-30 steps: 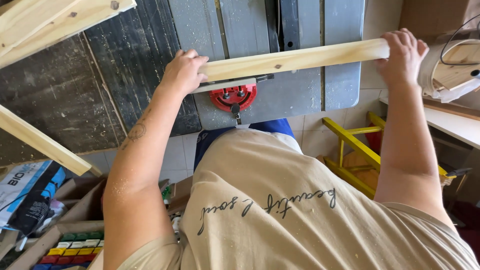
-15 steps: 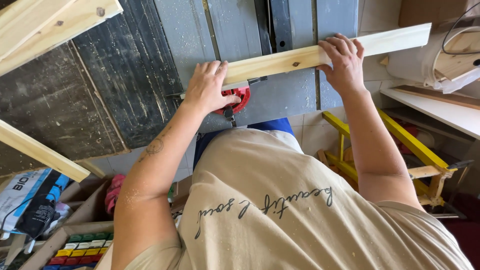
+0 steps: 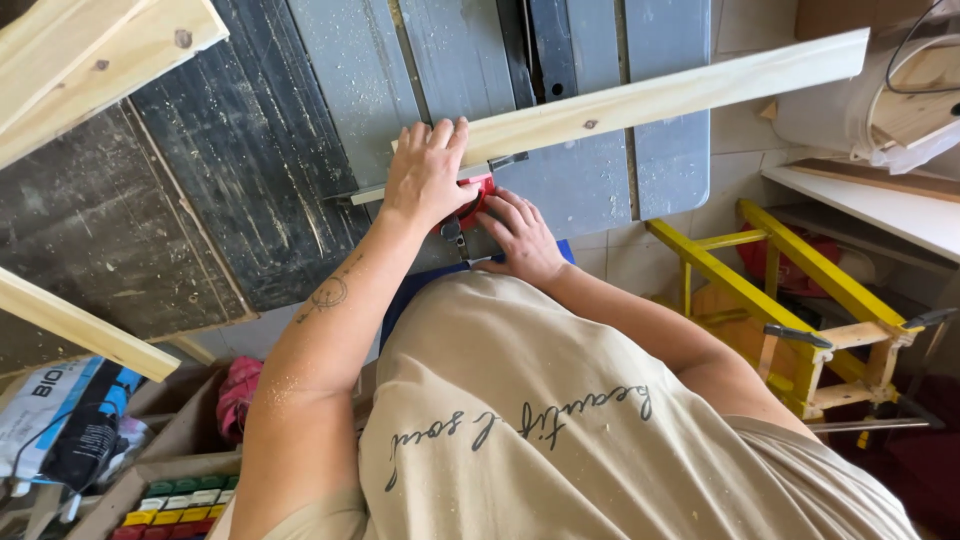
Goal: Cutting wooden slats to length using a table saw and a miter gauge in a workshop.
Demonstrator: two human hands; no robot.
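A long pale wooden strip point(image 3: 660, 95) lies across the grey table-saw top point(image 3: 450, 60), against a metal mitre gauge with a red head point(image 3: 478, 192). My left hand point(image 3: 425, 175) presses flat on the strip's near end, over the gauge bar. My right hand point(image 3: 520, 235) sits at the saw's front edge, fingers curled around the red gauge head and its black handle. The saw's dark blade slot point(image 3: 550, 45) lies beyond the strip.
Wooden boards point(image 3: 90, 60) overhang at top left and another point(image 3: 80, 325) at left over a dark worn bench top point(image 3: 200, 180). A yellow wooden frame point(image 3: 780, 290) stands right of me. Boxes, a bag and coloured bits point(image 3: 180, 500) sit low left.
My right hand left the strip's far end and came down onto the red gauge head. The strip slid rightward and farther onto the saw top, and my left hand stayed on it.
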